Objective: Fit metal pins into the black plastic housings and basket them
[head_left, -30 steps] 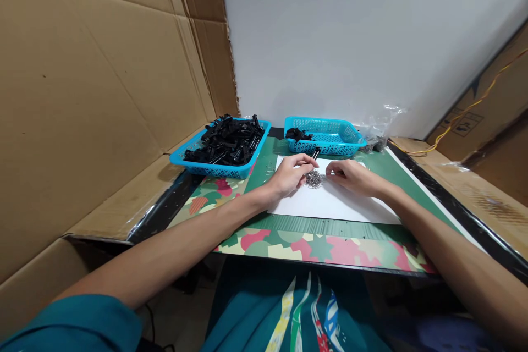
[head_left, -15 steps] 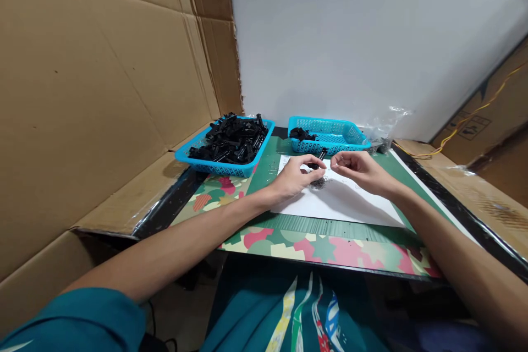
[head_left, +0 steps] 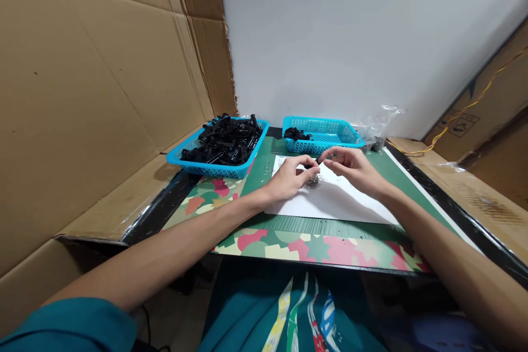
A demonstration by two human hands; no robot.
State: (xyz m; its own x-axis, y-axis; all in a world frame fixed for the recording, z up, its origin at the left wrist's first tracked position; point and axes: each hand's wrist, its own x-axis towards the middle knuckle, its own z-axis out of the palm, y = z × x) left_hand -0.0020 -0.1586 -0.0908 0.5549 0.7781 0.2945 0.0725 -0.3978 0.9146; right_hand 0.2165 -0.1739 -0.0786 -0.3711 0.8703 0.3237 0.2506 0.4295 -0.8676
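left hand (head_left: 292, 177) pinched a black plastic part (head_left: 309, 165) near frame centre, right hand (head_left: 350, 168) was just beside it, finger closure unclear, small metal pieces (head_left: 314, 181) lay below on white paper (head_left: 315, 204)

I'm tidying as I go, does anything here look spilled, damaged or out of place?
Small shiny pieces lie loose on the green mat, left of the white paper, apart from the metallic heap on it. Dark specks dot the mat's near side, like stray debris. The cardboard panel's right edge is ragged, as if torn.

pile of pieces (head_left: 314, 182) on paper (head_left: 307, 206)
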